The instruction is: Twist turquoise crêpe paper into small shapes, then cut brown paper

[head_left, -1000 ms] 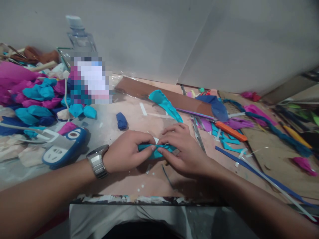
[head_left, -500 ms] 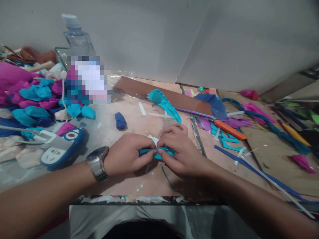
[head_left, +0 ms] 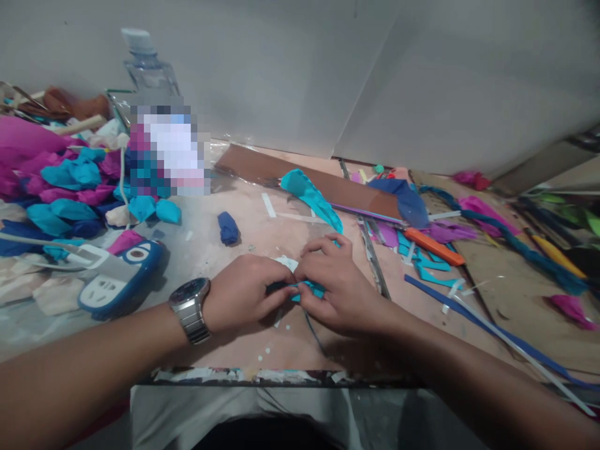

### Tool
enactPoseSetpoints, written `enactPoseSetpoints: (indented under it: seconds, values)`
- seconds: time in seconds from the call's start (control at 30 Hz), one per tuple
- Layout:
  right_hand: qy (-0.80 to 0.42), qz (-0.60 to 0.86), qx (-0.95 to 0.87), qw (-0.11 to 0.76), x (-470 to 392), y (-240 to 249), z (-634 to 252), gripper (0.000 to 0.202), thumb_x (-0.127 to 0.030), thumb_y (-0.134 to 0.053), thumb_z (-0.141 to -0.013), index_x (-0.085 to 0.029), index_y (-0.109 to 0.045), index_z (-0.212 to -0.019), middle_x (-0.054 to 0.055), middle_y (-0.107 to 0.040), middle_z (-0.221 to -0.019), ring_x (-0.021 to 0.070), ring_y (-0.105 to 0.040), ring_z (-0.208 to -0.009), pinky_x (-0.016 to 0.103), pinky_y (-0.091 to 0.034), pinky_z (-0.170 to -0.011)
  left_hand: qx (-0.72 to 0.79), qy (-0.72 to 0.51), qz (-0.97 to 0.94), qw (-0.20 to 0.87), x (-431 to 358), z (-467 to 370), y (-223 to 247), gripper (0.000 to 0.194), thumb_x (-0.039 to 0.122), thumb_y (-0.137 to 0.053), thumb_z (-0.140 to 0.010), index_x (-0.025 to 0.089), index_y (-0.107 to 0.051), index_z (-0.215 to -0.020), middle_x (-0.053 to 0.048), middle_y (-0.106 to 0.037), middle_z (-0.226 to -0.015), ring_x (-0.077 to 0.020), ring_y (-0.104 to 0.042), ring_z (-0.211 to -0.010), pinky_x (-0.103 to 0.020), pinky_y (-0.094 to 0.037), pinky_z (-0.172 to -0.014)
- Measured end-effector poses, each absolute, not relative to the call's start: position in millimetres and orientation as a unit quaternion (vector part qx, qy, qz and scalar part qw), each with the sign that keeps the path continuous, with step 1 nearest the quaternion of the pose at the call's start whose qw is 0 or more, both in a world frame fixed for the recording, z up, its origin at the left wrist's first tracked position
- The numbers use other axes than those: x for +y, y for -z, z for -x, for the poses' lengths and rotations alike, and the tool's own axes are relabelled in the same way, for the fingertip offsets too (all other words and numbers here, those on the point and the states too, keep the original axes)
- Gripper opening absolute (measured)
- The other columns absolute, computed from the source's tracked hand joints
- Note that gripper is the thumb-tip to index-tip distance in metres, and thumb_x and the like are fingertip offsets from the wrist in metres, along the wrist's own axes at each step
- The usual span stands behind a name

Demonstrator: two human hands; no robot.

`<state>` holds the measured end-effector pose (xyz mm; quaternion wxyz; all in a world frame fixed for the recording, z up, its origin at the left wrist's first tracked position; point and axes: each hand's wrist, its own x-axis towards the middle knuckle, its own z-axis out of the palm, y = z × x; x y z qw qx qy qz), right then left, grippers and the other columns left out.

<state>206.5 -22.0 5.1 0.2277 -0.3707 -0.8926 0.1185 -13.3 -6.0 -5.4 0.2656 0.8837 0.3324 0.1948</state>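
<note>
In the head view, the teal piece (head_left: pixel 315 290) was between the two hands, low over the near middle of the table (head_left: pixel 206 350). It looked narrow and bunched at the middle, and since both hands were on it, the work on it seemed unfinished. Most of it was hidden by fingers, so how much was left could not be told. Just beyond the hands lay a curved teal strip (head_left: pixel 313 199), already shaped and apart from them; to its left sat a small navy bundle (head_left: pixel 228 229). A heap (head_left: pixel 70 172) of crumpled pink, teal, navy and cream pieces filled the far left, beside a power strip (head_left: pixel 117 281).

The left hand (head_left: pixel 246 285) came in from the left, a watch (head_left: pixel 191 309) on its wrist, thumb and forefinger pinching one end of the piece. The right hand (head_left: pixel 336 284) met it from the other side, thumb and forefinger pressed on the piece, its other fingers curled above. The fingertips nearly met, wrists low, forearms angled inward. To the right lay teal scraps (head_left: pixel 434 275) and an orange cutter (head_left: pixel 434 245), neither touched by a hand.
</note>
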Motion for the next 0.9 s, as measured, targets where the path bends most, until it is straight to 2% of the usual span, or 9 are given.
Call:
enactPoseSetpoints:
  seconds: [0.17, 0.3, 0.5, 0.63, 0.8, 0.9]
  values:
    - [-0.118, 0.376, -0.885, 0.249, -22.5, -6.1, -208.1, 0.006, -0.018, -0.059, -0.089, -0.022, -0.064, -0.087, 0.0, -0.07, -0.082, 0.0247, -0.058, -0.108, 0.051, -0.024, -0.109, 0.337, -0.206, -0.869, 0.297, -6.5, 13.0, 2.1, 0.02, 0.029, -0.059, -0.096, 0.017, -0.072, -0.086, -0.002, -0.072, -0.077, -0.0154, -0.063, -0.07, -0.027, -0.041, -0.068]
    - [-0.122, 0.384, -0.878, 0.256, -22.5, -6.5, -208.9, 0.008, -0.021, -0.06, -0.094, -0.023, -0.067, -0.091, 0.0, -0.073, -0.084, 0.024, -0.059, -0.107, 0.051, -0.023, -0.111, 0.347, -0.208, -0.865, 0.298, -4.0, 15.4, 1.5, 0.024, 0.03, -0.057, -0.097, 0.016, -0.074, -0.088, -0.004, -0.074, -0.08, -0.0167, -0.065, -0.073, -0.028, -0.042, -0.069]
    - [-0.114, 0.382, -0.883, 0.247, -20.9, -5.6, -206.8, 0.008, -0.02, -0.058, -0.092, -0.023, -0.064, -0.087, 0.0, -0.071, -0.082, 0.0231, -0.059, -0.101, 0.05, -0.025, -0.109, 0.343, -0.201, -0.863, 0.31, -3.5, 14.1, 1.6, 0.022, 0.029, -0.058, -0.097, 0.017, -0.072, -0.085, -0.002, -0.072, -0.077, -0.0156, -0.064, -0.07, -0.027, -0.041, -0.068]
    - [-0.112, 0.374, -0.884, 0.256, -20.9, -6.3, -207.2, 0.01, -0.019, -0.055, -0.092, -0.023, -0.064, -0.087, 0.0, -0.07, -0.082, 0.023, -0.059, -0.102, 0.049, -0.026, -0.109, 0.349, -0.223, -0.851, 0.323, -5.8, 13.8, 0.0, 0.018, 0.028, -0.059, -0.096, 0.017, -0.072, -0.09, -0.001, -0.073, -0.08, -0.015, -0.063, -0.072, -0.027, -0.042, -0.069]
    - [-0.123, 0.386, -0.873, 0.271, -20.5, -5.0, -209.2, 0.004, -0.022, -0.058, -0.093, -0.021, -0.062, -0.091, 0.003, -0.071, -0.09, 0.0233, -0.06, -0.102, 0.05, -0.03, -0.105, 0.358, -0.234, -0.84, 0.333, -4.5, 15.6, 0.4, 0.019, 0.03, -0.059, -0.097, 0.018, -0.074, -0.091, -0.001, -0.073, -0.082, -0.0156, -0.064, -0.075, -0.027, -0.043, -0.072]
    - [-0.122, 0.379, -0.875, 0.276, -20.0, -4.2, -209.6, 0.005, -0.021, -0.058, -0.094, -0.022, -0.062, -0.09, 0.002, -0.07, -0.088, 0.0238, -0.06, -0.103, 0.05, -0.03, -0.105, 0.357, -0.23, -0.839, 0.341, -3.3, 15.1, 0.2, 0.019, 0.029, -0.059, -0.097, 0.018, -0.075, -0.094, -0.002, -0.074, -0.084, -0.0158, -0.065, -0.077, -0.027, -0.043, -0.072]
